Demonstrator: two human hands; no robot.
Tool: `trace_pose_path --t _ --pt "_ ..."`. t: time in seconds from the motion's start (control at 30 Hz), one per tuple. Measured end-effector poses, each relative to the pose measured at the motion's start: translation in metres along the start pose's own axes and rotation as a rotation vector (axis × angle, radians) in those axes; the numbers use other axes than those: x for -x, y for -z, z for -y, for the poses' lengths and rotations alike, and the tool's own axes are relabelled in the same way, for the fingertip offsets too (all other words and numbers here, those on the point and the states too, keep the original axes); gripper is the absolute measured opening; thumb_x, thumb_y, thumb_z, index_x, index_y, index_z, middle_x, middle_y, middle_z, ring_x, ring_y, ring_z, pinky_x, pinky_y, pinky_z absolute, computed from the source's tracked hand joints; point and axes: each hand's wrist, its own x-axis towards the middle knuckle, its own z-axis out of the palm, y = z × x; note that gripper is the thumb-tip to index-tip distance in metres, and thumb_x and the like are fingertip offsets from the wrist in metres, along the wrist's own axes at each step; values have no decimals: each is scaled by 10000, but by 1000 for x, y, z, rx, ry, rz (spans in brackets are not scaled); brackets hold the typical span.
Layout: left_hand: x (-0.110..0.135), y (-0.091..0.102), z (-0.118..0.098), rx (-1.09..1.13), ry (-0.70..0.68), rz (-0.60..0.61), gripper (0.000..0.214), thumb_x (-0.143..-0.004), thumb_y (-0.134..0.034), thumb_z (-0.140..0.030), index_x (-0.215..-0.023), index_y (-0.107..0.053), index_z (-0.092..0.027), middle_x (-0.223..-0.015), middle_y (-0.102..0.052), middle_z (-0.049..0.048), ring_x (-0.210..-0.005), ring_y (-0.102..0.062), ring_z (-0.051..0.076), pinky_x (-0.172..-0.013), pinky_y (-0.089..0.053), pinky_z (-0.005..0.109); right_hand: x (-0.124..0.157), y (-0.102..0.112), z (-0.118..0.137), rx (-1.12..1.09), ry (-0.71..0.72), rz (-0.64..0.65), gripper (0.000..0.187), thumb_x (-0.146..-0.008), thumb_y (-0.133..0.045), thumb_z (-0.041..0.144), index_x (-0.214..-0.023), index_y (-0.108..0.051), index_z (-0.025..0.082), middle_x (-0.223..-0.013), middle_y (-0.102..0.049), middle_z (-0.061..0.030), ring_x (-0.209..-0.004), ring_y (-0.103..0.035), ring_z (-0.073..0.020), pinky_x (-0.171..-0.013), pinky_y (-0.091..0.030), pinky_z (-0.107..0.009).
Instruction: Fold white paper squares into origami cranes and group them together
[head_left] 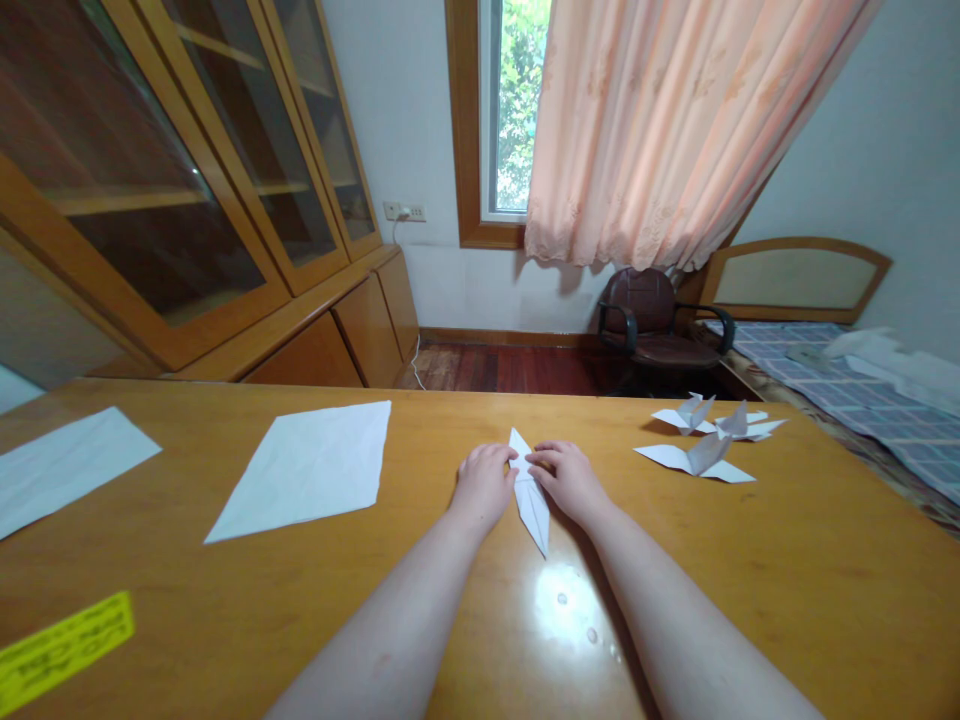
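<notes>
**Both hands pinch folded paper**

My left hand [484, 482] and right hand [571, 478] sit knuckles up, forearms stretched forward. Each grip is closed on the narrow white diamond-shaped folded paper [534, 510], which lies between them mid glossy wooden table [750, 570]. Counts: one such fold, three white paper cranes [697, 458] to the right, two flat white sheets [307, 468] to the left, one yellow label [64, 650].

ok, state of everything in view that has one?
folded paper, narrow diamond, flat on table, under both hands
left hand, fingertips on folded paper
right hand, fingertips on folded paper
large sheet, unfolded, flat, creased
paper cranes, three, finished, wings out
cabinet doors, shut
curtain, pulled partly aside
chair, empty
</notes>
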Motion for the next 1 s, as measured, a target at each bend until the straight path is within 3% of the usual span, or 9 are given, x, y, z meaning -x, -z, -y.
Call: trace_pose_path --t 0.13,0.23,0.37,0.47,0.6,0.73,0.87,1.0 --pt "1 -6 1 -95 50 23 397 -843 -489 -300 -1238 -505 -261 -1349 -469 63 -1264 -360 265 -1041 -274 433 -1 -3 -3 89 -24 37 383 -839 -511 345 -1192 -592 221 -1276 -545 -81 -1187 -433 -244 -1001 -298 -402" --pt "0 -10 3 -131 103 36 484 -841 -486 -345 -1306 -439 -223 -1408 -398 90 -1302 -307 288 -1055 -252 450 -1 -4 -5 142 -63 42 471 -837 -505 384 -1259 -534 176 -1354 -471 -105 -1252 -366 -266 -1036 -254 -421" --pt "-2 -10 4 -111 106 32 459 -824 -521 -337 -1265 -465 -224 -1388 -424 84 -1293 -326 276 -1049 -258 435 -1 -1 -3 129 -69 73 404 -844 -491 397 -1203 -584 238 -1345 -485 -73 -1247 -374 -258 -1033 -252 -429" --pt "-3 -4 3 -66 118 -11 470 -788 -582 -306 -1230 -460 -204 -1274 -520 94 -1199 -435 245 -1003 -312 370 -1 2 0 95 -51 95 347 -834 -512 386 -1148 -619 286 -1313 -520 -44 -1232 -392 -250 -1024 -255 -433" --pt "-3 4 0 -38 191 -22 305 -739 -652 -312 -1002 -539 -205 -1047 -589 56 -995 -538 216 -866 -388 308 -1 4 3 24 -23 95 319 -811 -550 349 -1114 -637 299 -1241 -581 -28 -1201 -425 -242 -1017 -263 -424" --pt "-2 7 0 -37 163 -24 178 -741 -657 -321 -874 -591 -223 -1005 -573 39 -972 -521 210 -856 -379 308 -1 6 7 -102 38 100 301 -796 -562 264 -1083 -653 273 -1089 -662 -34 -1099 -512 -228 -966 -331 -383" --pt "-1 4 1 -16 123 -53 124 -762 -631 -309 -875 -643 -259 -1051 -573 40 -1022 -487 229 -883 -370 347 0 8 13 -258 108 137 226 -816 -535 239 -984 -686 249 -968 -697 -33 -898 -605 -197 -921 -377 -375" --pt "0 4 -2 -6 105 -46 178 -825 -536 -296 -938 -673 -279 -1040 -600 47 -1017 -484 228 -878 -372 350 1 8 13 -351 77 124 218 -823 -524 246 -967 -688 238 -1002 -695 -38 -948 -607 -206 -974 -356 -421"
